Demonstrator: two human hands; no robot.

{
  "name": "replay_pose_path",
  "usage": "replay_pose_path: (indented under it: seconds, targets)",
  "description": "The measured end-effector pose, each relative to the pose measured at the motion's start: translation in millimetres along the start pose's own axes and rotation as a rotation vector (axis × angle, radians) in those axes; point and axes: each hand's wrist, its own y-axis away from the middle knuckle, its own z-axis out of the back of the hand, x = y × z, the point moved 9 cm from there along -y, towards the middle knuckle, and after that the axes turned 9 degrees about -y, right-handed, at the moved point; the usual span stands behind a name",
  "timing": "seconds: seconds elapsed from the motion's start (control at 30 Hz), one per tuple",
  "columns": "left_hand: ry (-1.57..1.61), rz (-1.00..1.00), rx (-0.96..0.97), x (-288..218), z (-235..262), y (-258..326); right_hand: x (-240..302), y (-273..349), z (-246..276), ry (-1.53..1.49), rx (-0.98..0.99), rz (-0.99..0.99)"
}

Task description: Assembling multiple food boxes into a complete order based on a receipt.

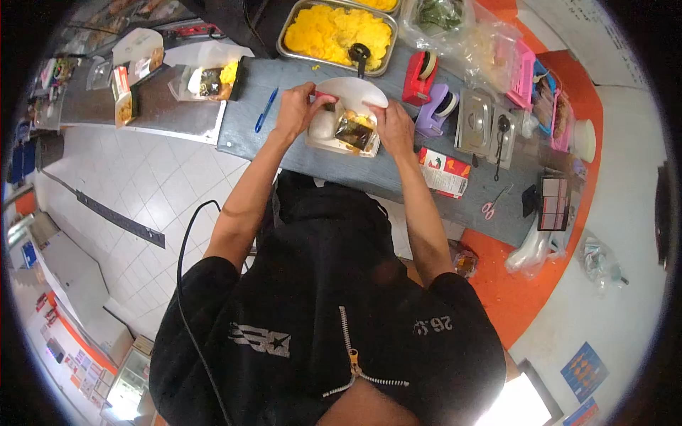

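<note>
A white takeaway food box (323, 138) stands on the grey counter (398, 181) in front of me, holding rice and a dark dish. Its white hinged lid (352, 91) is tilted up over it. My left hand (295, 110) grips the lid's left edge with pinched fingers. At the right side of the box, my right hand (394, 128) holds the lid's other edge.
A steel tray of yellow rice with a black ladle (337, 32) sits behind the box. Red (419, 78) and purple (440, 106) tape dispensers, small steel pans (474, 122), a blue pen (266, 108), scissors (491, 204) and a red packet (444, 172) lie around. Another filled box (206, 82) stands left.
</note>
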Motion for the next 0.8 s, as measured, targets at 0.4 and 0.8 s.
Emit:
replay_pose_path:
  seconds: [0.4, 0.8]
  targets:
    - [0.255, 0.200, -0.119, 4, 11, 39, -5, 19, 10, -0.265, -0.068, -0.086]
    - [0.357, 0.117, -0.048, 14, -25, 107, -5, 92, -18, -0.362, -0.061, -0.120]
